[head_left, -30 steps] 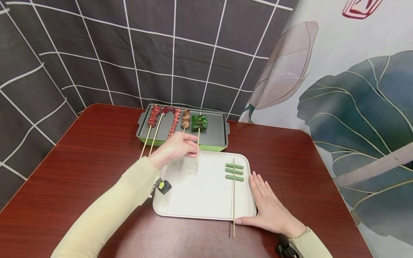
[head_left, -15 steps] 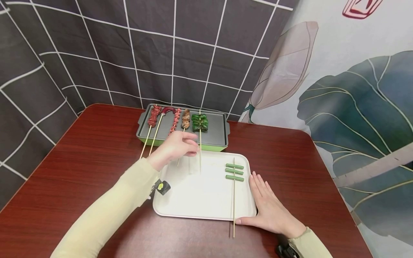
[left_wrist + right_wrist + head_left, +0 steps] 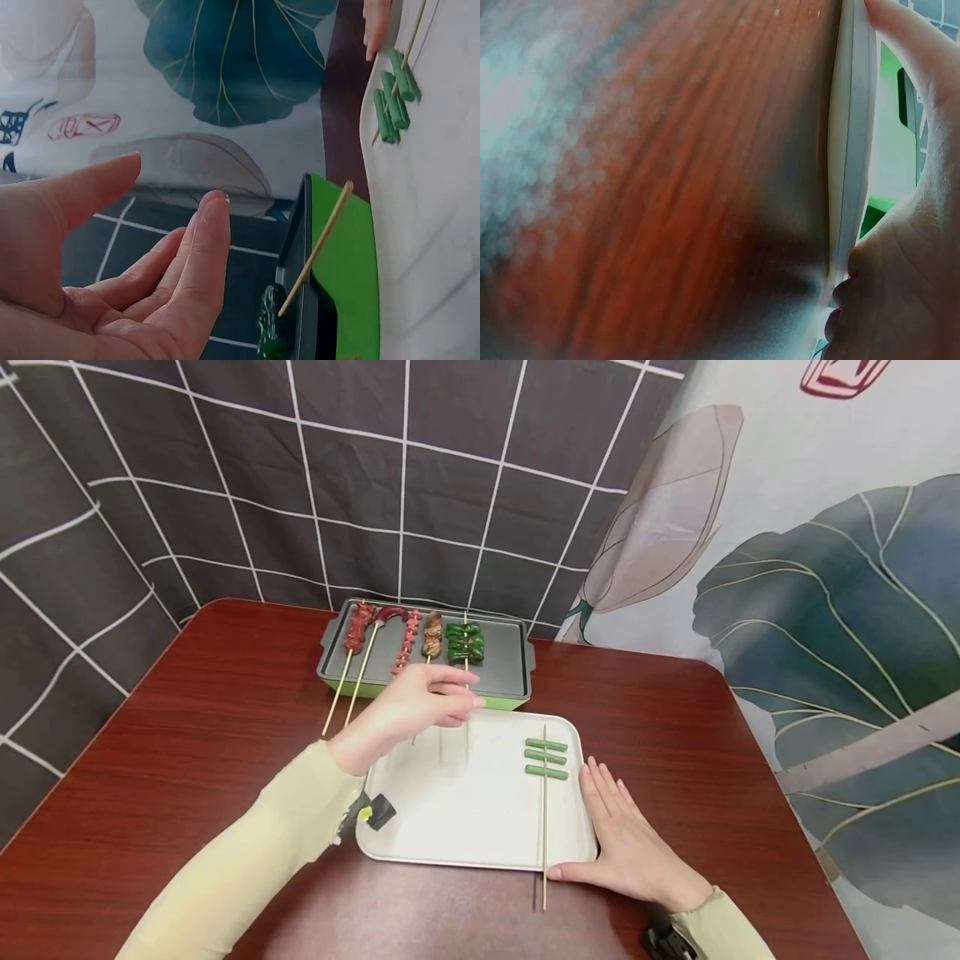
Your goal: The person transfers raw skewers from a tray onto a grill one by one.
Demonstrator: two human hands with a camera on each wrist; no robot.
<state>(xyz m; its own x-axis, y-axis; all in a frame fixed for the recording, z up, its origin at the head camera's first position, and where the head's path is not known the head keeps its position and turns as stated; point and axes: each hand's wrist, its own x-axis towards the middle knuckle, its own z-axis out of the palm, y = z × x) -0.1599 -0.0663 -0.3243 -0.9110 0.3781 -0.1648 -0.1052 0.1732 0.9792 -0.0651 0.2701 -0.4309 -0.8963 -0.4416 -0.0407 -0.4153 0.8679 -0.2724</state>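
My left hand (image 3: 420, 702) hovers over the front of the small grill and the back of the white tray (image 3: 450, 818). In the left wrist view its thumb and fingers (image 3: 214, 232) are spread apart with nothing between them. Just beyond them, a green pepper skewer (image 3: 465, 645) lies on the grill, its stick (image 3: 319, 244) jutting out over the front edge. My right hand (image 3: 630, 843) rests against the tray's front right corner, fingers straight along the side and thumb at the front edge. Near that hand, a skewer of green bean pieces (image 3: 546, 757) lies on the tray.
The grill (image 3: 506, 660) has a grey plate and green sides. To the left on it lie a red meat skewer (image 3: 357, 631), a dark red curled tentacle-like skewer (image 3: 390, 614), a thin pinkish skewer (image 3: 407, 642) and a brown meat skewer (image 3: 432, 637). A gridded cloth (image 3: 360, 485) hangs behind.
My left hand has let go of the green pepper skewer's stick, opened its fingers and shifted slightly right. The skewer settled a little to the right on the grill. My right hand stays put.
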